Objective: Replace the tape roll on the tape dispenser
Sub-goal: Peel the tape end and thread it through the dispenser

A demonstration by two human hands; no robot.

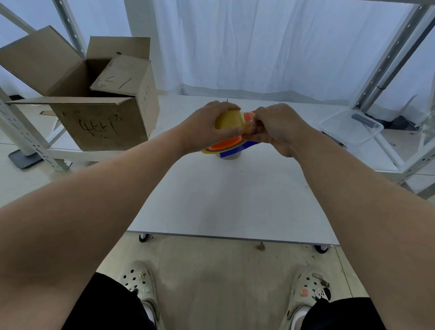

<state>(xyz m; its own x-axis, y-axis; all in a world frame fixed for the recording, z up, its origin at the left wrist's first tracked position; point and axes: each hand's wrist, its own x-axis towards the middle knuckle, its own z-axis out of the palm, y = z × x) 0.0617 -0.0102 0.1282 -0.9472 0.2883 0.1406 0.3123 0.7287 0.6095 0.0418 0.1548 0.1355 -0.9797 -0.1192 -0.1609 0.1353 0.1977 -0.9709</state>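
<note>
2 bare forearms filled the near frame, reaching out over the white table [235, 202]. Held above its far middle was the tape roll [229, 120], yellowish and seated on the tape dispenser [227, 144], of which only an orange flange and a blue part showed below the hands. The left hand [208, 125] was wrapped over the roll's top and side, fingers closed on it. The right hand [274, 128] pinched at the roll's right edge, fingers narrow, apparently on the loose end of the tape near an orange-red piece; whether they actually gripped the tape could not be told.

The step in hand looked like freeing or threading the tape end, with the new roll already on the dispenser. The next move would call for a steady hold by the left hand while the right drew the end out straight toward the cutter.

The cutter, the handle and most of the dispenser's body were hidden behind the hands. A pale round thing [230, 156] sat on the table just below, perhaps the spent core. Further out stood a cardboard box [99, 121] on the left and a clear plastic tray [351, 126] on the right.
</note>
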